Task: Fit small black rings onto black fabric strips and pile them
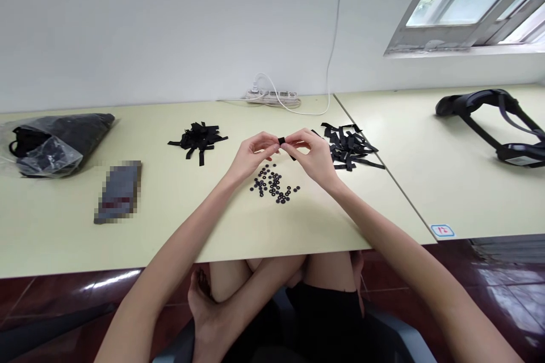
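Observation:
Between my two hands, a short black fabric strip is held up over the table. My left hand pinches one end with thumb and fingers. The fingertips of my right hand close on the other side, and part of the strip hangs below them. Just below lie many small round black pieces with holes, like washers, scattered on the table. A pile of black strips lies right beside my right hand, partly covered by it. Another pile of black strips is to the left of my left hand.
A clear plastic bag with black material lies at the far left, near a blurred dark flat item. A power strip with a white cable sits by the wall. A black headset rests on the right-hand table.

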{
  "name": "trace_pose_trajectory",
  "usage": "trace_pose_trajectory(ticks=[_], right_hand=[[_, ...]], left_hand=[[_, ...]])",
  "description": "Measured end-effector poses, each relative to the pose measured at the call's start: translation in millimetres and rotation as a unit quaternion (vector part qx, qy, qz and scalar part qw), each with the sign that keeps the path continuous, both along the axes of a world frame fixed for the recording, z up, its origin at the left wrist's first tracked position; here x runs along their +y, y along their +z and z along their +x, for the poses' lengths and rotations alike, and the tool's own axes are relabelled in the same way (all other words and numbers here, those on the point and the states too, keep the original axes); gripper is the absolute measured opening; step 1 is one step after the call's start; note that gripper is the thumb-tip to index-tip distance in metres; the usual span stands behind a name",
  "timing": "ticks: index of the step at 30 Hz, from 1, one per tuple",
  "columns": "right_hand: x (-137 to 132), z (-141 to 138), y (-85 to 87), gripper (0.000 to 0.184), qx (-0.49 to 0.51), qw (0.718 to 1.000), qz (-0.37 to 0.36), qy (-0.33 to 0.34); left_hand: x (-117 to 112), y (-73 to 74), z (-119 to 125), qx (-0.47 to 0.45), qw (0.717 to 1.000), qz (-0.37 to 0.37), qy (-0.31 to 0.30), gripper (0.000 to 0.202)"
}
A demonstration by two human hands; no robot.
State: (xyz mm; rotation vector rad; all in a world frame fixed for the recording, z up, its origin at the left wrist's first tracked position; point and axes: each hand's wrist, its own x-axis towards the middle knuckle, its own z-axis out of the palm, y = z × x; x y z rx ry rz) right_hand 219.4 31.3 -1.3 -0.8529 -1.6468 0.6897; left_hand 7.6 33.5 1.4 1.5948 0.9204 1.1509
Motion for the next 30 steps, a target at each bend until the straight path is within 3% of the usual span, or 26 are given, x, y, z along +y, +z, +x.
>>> trace_pose_trajectory(ticks=[7,13,21,30], right_hand=[[0.7,-0.1,1.6,0.016,-0.013,1.0,0.005,-0.006],[-2.9,0.0,2.9,0.005,0.004,1.0,0.023,-0.015],[-5.0,-0.6,3.8,0.004,-0.004,0.998,0.05,-0.031],[-3.1,2.2,5.3,0.013,-0.009,1.0,-0.016,0.0]], left_hand=[[0.9,-1.0,-0.3,0.008,1.0,0.006,0.007,0.044],[2.1,0.3,0.8,0.007,1.0,0.007,0.006,0.046],[3.3,-0.1,0.7,0.001,1.0,0.011,0.0,0.044],[3.3,0.0,-0.9,-0.007,1.0,0.018,0.002,0.042]])
